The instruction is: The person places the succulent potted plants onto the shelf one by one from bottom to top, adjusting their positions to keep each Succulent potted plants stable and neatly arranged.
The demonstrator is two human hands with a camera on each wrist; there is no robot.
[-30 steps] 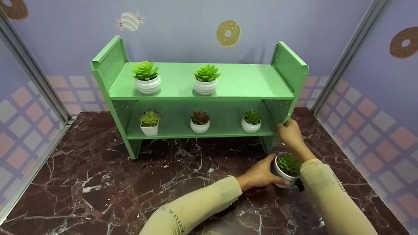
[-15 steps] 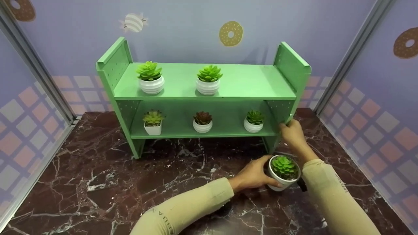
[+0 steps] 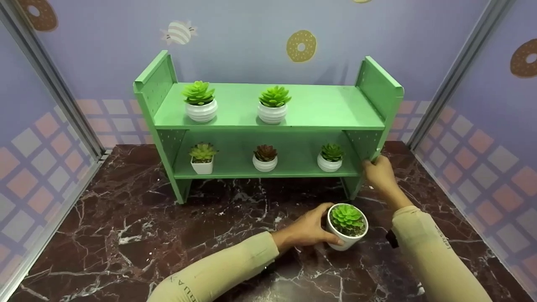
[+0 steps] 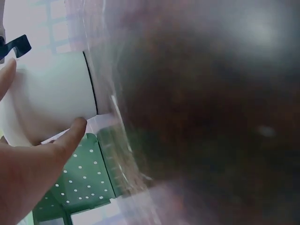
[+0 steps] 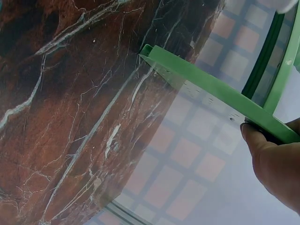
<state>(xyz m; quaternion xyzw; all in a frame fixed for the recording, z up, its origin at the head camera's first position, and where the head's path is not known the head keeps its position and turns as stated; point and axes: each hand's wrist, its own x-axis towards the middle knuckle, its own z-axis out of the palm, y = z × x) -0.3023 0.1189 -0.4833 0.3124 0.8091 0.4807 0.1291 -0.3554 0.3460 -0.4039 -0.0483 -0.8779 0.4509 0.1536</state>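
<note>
My left hand holds a white pot with a green succulent, its thumb on the near side and fingers around the far side. This pot is low over the dark marble table, in front of the shelf's right end. In the left wrist view the white pot shows between thumb and finger. My right hand grips the right side panel of a green two-tier shelf. The right wrist view shows the thumb pressed on the panel near its edge.
Two potted succulents stand on the upper tier, left and middle. Below are a square-potted one, a reddish one and a dark green one. Patterned walls enclose the marble table.
My left hand has moved the potted succulent leftward, out from beside the right forearm, so the whole plant shows. My right hand keeps its grip on the shelf; the head view has shifted slightly.
</note>
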